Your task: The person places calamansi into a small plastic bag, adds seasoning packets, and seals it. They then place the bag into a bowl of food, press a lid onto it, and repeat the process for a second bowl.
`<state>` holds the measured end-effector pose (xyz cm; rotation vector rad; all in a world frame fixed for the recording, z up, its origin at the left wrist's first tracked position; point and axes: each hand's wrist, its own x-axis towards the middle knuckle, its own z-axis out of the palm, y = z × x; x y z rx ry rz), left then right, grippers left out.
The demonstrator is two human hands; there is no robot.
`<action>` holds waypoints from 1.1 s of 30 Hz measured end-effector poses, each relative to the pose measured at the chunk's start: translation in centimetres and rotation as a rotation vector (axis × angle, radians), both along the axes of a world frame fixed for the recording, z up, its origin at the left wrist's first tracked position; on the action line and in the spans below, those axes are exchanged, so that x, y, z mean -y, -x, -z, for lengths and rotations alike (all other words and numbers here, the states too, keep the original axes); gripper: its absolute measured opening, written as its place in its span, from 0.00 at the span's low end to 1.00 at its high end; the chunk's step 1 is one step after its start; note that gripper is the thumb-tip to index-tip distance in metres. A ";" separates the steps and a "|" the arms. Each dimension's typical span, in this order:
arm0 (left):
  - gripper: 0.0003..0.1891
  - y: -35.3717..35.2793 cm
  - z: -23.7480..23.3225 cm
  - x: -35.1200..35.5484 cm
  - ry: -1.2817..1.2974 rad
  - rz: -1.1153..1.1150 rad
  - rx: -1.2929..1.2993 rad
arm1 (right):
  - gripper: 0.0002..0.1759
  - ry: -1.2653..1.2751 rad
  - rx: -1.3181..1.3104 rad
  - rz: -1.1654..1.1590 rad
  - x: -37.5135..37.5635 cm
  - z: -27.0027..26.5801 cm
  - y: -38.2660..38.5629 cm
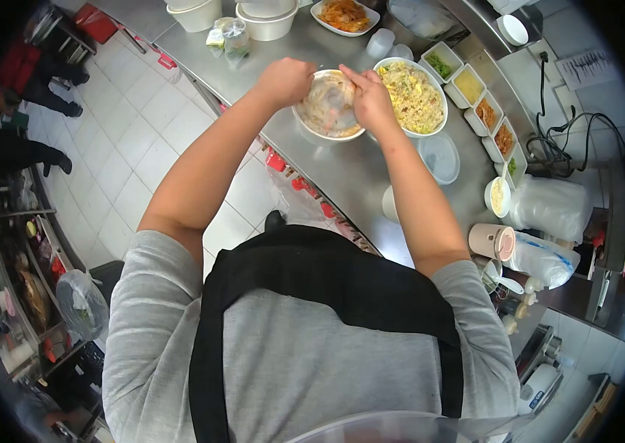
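Observation:
A white bowl [327, 136] stands on the steel counter with a clear plastic lid [329, 103] over its mouth. Reddish-brown food shows blurrily through the plastic. My left hand [288, 81] is closed at the left rim, fingers curled onto the lid's edge. At the opposite rim, my right hand [373, 101] grips the lid's edge, its index finger stretched along the top. Just right of that hand sits an uncovered bowl of fried rice [410, 97] with egg. Another clear lid [439, 159] lies beneath the rice bowl, partly behind my right forearm.
White tubs of toppings [485, 114] line the counter's right side. Stacked white bowls [267, 26], small bags [235, 40] and a dish of orange food [345, 16] stand at the back. A pink cup [491, 242] is near plastic-wrapped stacks. Two people stand across the tiled floor [135, 140].

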<state>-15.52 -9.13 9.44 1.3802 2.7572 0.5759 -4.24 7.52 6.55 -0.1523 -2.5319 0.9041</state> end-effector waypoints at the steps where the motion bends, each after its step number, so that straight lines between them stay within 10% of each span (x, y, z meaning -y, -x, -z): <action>1: 0.10 0.6 0.2 0.1 -0.037 0.046 -0.005 | 0.25 0.009 -0.026 0.005 0.0 0.1 -0.1; 12: 0.09 1.1 1.9 -1.8 -0.288 0.212 -0.007 | 0.16 0.194 0.030 0.110 0.2 -0.4 -0.5; 15: 0.08 0.4 -1.2 -2.2 0.113 0.111 -0.016 | 0.15 0.252 0.059 0.031 -0.5 -0.5 -0.1; 27: 0.20 1.5 4.8 -0.7 -0.568 0.177 0.470 | 0.21 0.028 -0.360 0.255 0.8 -1.9 -2.8; 33: 0.27 -2.1 0.8 0.2 -0.230 0.463 -0.145 | 0.29 -0.280 -0.104 0.281 5.9 -2.5 -5.0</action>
